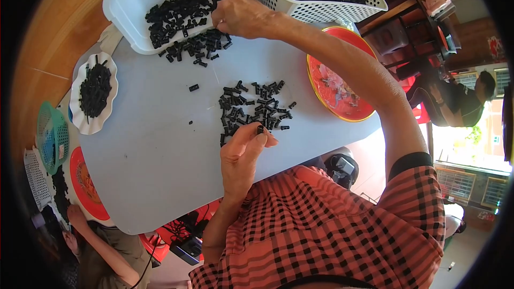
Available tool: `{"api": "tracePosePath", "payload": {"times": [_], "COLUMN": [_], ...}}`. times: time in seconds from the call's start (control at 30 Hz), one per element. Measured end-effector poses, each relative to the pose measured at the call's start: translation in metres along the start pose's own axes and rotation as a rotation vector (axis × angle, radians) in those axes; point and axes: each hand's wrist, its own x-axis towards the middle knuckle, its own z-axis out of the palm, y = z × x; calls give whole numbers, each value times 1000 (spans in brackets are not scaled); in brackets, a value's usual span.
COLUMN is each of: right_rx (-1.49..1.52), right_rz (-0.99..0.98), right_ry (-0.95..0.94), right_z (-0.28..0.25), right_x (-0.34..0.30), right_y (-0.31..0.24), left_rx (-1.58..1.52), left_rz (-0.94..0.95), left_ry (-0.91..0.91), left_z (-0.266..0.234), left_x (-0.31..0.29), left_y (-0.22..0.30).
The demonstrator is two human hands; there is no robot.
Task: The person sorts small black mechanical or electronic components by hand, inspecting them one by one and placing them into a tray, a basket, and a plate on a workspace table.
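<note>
Between the thumb and fingers of my left hand is a small black plastic part, held low over the near edge of the table. Just beyond that hand lies a loose pile of similar black parts. My right hand is stretched far across the table to the front right rim of a white bin. Its fingers are curled in beside more black parts in the bin; whatever they hold, if anything, is hidden. Further black parts are spread on the table in front of the bin.
A white perforated basket full of black parts stands at the far right. A red tray holds clear plastic and small bits. On the left are a scalloped white plate of black pieces and a green basket. A co-worker's hand shows lower left.
</note>
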Motion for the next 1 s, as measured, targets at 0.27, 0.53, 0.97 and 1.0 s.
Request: {"api": "tracePosePath", "payload": {"times": [0.27, 0.53, 0.97, 1.0], "right_rx": [126, 90, -205, -212], "right_rz": [69, 20, 40, 41], "right_ry": [96, 121, 72, 77], "right_z": [0, 11, 15, 13], "right_x": [-20, -25, -23, -26], "right_y": [2, 11, 0, 0], "left_rx": [13, 13, 19, 24], "left_rz": [-8, -1, -12, -6], "left_ry": [14, -13, 17, 18], "left_z": [1, -3, 3, 2], "left_x": [-1, 1, 1, 2], "left_y": [-1, -5, 0, -1]}}
